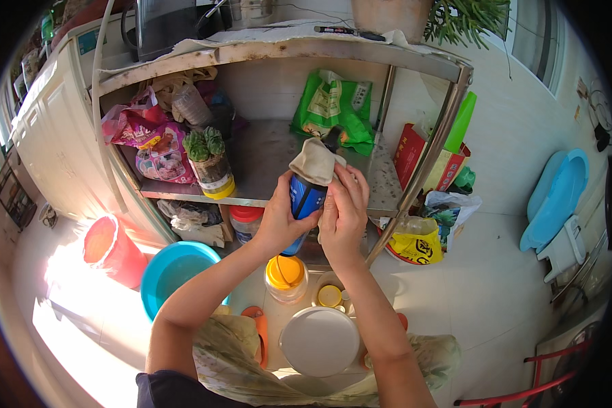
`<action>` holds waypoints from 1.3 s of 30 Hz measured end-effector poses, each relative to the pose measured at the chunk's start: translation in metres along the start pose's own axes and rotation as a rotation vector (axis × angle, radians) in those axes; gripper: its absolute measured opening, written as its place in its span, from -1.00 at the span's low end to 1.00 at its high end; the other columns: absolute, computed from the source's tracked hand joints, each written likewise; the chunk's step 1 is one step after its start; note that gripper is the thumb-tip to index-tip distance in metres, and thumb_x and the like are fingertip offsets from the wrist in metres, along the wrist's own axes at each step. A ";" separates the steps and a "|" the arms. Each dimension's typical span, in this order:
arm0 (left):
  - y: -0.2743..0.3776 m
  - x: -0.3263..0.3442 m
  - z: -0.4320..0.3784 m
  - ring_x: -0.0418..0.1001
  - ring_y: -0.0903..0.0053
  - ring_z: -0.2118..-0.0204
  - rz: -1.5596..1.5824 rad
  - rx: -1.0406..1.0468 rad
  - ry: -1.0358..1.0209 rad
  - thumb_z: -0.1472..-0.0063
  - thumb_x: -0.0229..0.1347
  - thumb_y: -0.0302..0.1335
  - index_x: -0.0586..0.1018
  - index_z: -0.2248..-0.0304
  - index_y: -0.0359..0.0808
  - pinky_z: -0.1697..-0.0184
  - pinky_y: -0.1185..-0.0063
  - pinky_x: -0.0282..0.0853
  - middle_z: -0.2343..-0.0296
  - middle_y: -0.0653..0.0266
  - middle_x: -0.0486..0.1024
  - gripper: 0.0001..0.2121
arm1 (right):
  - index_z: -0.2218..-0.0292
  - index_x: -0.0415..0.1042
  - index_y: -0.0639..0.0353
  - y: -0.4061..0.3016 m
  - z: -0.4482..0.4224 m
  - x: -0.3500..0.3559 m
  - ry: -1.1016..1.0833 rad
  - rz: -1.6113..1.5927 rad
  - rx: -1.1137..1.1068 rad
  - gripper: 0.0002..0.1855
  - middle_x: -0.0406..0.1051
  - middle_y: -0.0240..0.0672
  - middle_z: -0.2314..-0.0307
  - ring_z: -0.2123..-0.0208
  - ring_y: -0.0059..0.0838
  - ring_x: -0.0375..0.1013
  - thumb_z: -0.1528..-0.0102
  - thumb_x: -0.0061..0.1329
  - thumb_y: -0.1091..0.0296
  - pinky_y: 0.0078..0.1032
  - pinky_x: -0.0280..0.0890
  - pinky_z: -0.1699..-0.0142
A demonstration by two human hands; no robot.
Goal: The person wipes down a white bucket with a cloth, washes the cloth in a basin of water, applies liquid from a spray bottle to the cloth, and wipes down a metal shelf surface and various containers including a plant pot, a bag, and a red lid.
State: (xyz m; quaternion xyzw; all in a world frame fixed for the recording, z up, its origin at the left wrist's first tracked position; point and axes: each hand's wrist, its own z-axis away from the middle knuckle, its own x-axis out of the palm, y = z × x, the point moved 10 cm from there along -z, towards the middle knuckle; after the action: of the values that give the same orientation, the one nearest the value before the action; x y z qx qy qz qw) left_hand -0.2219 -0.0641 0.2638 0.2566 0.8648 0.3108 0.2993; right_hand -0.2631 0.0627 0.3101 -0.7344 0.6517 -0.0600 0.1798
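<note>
A blue bottle (306, 196) with a black top is held up in front of the metal shelf, roughly at the picture's middle. My left hand (285, 222) grips its body, the thumb across the front. A beige cloth (313, 160) lies over the bottle's upper part. My right hand (344, 214) presses the cloth against the bottle's upper right side with its fingers. Part of the bottle's lower end is hidden behind my hands.
A potted succulent (206, 153) stands at the shelf's front edge (255, 198), beside pink bags (163, 153). Farther back lies a green bag (331, 109). Below are a turquoise basin (178, 270), a yellow-lidded jar (285, 278) and a round white lid (320, 341).
</note>
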 end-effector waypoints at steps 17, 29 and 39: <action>0.012 -0.005 0.050 0.28 0.56 0.05 0.612 -0.206 -0.197 0.00 0.21 -0.54 0.01 -0.08 -0.29 -0.03 0.53 0.21 0.11 0.19 0.28 -0.27 | 0.10 0.28 0.39 0.015 0.040 0.019 0.012 -0.676 0.596 -0.66 0.33 -0.26 0.18 0.15 -0.53 0.27 -0.24 -0.30 0.28 -0.59 0.13 0.02; 0.007 -0.006 0.036 0.33 0.31 0.06 0.117 0.005 -0.101 0.19 0.28 -0.48 0.13 -0.06 -0.33 -0.02 0.48 0.22 0.12 0.03 0.30 -0.20 | 0.09 0.29 0.38 0.016 0.029 0.009 -0.076 -0.290 0.436 -0.59 0.35 -0.11 0.18 0.14 -0.19 0.34 -0.23 -0.34 0.21 -0.45 0.15 -0.02; 0.025 -0.009 0.050 0.36 0.13 0.17 -0.375 0.030 0.179 0.28 0.32 -0.45 0.23 0.03 -0.37 0.07 0.41 0.29 0.22 0.03 0.33 -0.24 | 0.42 0.43 0.31 0.025 0.019 -0.010 -0.185 -0.022 0.583 -0.57 0.37 -0.21 0.48 0.42 -0.27 0.40 0.15 0.21 0.09 -0.40 0.25 0.30</action>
State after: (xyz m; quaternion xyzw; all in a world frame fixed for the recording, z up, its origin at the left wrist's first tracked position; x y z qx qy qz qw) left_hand -0.1756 -0.0335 0.2534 0.0668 0.9251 0.2583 0.2703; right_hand -0.2817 0.0740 0.2858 -0.6611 0.5800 -0.1793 0.4409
